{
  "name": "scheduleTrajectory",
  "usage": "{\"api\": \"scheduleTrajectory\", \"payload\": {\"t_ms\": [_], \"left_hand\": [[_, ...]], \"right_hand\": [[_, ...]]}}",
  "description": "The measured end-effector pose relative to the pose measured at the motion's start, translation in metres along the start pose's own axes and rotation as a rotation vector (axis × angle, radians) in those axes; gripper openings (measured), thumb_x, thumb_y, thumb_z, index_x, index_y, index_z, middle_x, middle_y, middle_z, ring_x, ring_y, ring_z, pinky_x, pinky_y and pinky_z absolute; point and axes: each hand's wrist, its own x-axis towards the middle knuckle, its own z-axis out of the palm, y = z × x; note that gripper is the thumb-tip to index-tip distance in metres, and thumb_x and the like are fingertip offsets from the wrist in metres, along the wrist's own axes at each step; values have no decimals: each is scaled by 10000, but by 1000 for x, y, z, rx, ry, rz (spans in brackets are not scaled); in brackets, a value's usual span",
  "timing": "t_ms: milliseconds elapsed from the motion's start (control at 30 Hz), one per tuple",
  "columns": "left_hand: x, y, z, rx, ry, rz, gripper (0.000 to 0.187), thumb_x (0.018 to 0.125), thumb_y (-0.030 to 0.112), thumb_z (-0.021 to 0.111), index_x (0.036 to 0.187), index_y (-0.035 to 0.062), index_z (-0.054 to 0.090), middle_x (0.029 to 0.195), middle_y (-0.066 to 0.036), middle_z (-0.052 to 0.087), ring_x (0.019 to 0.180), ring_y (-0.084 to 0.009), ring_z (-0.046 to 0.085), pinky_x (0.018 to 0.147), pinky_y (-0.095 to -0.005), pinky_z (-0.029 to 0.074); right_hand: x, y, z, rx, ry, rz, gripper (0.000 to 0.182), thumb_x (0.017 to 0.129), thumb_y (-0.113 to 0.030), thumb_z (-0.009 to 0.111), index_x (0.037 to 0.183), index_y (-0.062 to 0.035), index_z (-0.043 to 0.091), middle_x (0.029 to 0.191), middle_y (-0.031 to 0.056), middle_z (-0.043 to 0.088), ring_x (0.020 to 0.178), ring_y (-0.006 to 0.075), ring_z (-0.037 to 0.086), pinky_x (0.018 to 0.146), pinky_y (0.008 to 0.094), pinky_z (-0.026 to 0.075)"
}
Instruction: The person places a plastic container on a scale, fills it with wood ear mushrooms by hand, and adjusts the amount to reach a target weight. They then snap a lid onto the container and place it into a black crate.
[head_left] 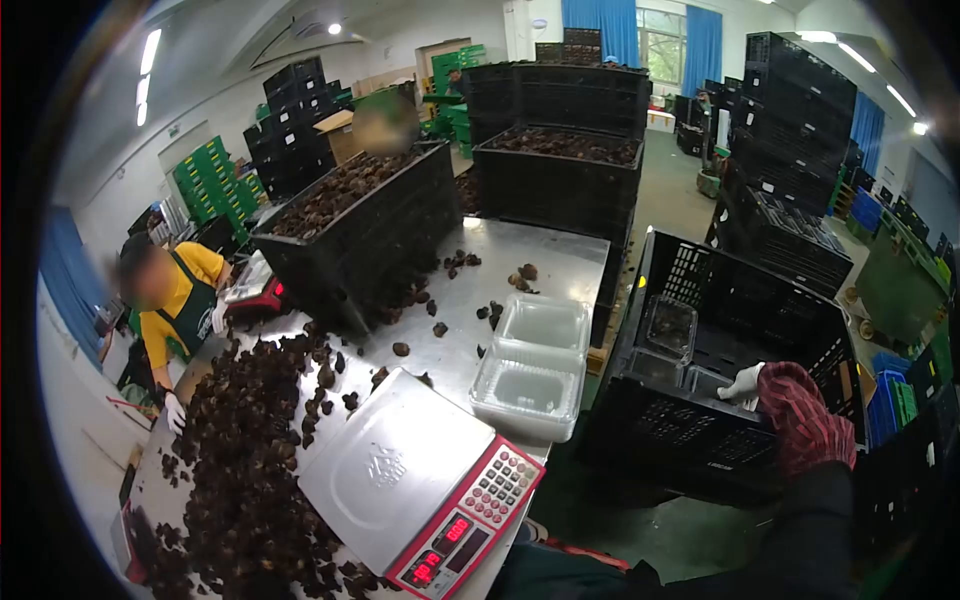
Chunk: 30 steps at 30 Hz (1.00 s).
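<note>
My right hand [742, 384], in a white glove below a red patterned sleeve, reaches over the near wall of a black crate [690, 405]. Its fingers are closed at the edge of a clear plastic container [706, 381] inside; the fingertips are partly hidden. Another clear container [670, 328] lies beside it in the crate. My left hand is out of sight. To the left, a digital scale [395, 455] with a bare steel pan and red digits stands on the metal table [470, 240]. Stacked clear plastic trays [530, 385] sit at the table's right edge.
Dark brown mushroom-like pieces [245, 430] are heaped on the left of the table. A large black bin [360, 240] full of them stands behind. Across the table, a person in a yellow shirt [170, 300] works by another scale [262, 290]. Stacked black crates [790, 150] rise at right.
</note>
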Motion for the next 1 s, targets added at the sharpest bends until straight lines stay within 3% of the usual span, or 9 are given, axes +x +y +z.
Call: {"api": "scheduleTrajectory", "payload": {"t_ms": [233,333,433,533,567,633,733,933,1000], "left_hand": [[-2,4,1,8,38,-30,170,816,36,615,979,37,664,1004,-163,597,952,-336,535,862,-414,425],[3,12,-3,-29,22,-61,180,794,23,615,961,58,672,1001,-133,615,943,-321,547,852,-402,434],[3,10,-1,-76,65,-55,204,771,9,617,958,65,675,971,-115,626,928,-306,556,843,-394,438],[2,10,2,-65,128,-94,214,758,-2,622,958,63,661,945,-101,631,908,-285,567,837,-384,448],[1,8,0,-68,94,-41,223,773,-3,630,987,59,638,934,-97,631,899,-269,577,837,-370,454],[4,10,-2,-18,99,-67,208,767,20,644,967,76,661,911,-82,624,881,-257,575,800,-368,460],[3,7,4,-22,103,-100,177,728,58,669,892,118,695,896,-55,620,865,-263,564,764,-381,454],[1,3,2,-82,110,-150,202,720,70,662,905,140,703,926,-33,632,872,-254,559,762,-383,445],[2,3,-1,-125,58,-126,182,753,90,630,919,124,696,926,-49,627,876,-281,572,756,-406,465]], "right_hand": [[63,-47,-30,-106,571,-53,443,811,-447,616,833,-14,705,814,143,696,757,279,686,651,397,547],[71,-83,-17,-212,530,-204,457,793,-219,614,1174,21,540,986,206,667,805,298,690,616,431,551],[57,-83,-28,-294,887,-582,368,773,-292,630,974,5,551,954,222,650,893,417,618,775,477,495],[38,-100,-79,-429,1470,-866,93,863,-87,526,849,-24,594,714,113,587,655,218,638,558,351,500],[-56,-143,-52,603,1083,-885,122,903,-84,495,845,-29,587,682,76,547,539,135,564,480,287,439],[-148,-191,-5,679,1085,-1044,157,930,-67,456,867,-11,587,689,47,519,475,92,435,455,233,370],[-187,-238,89,51,1329,-1593,80,838,42,520,847,12,594,726,117,518,606,230,510,526,328,410],[-88,-320,156,-263,1551,-1494,265,836,-236,655,917,2,573,725,160,504,697,374,530,593,450,423],[-66,-332,165,-255,1141,-1232,316,841,-318,652,820,-9,588,697,183,531,675,401,544,592,471,423]]}}
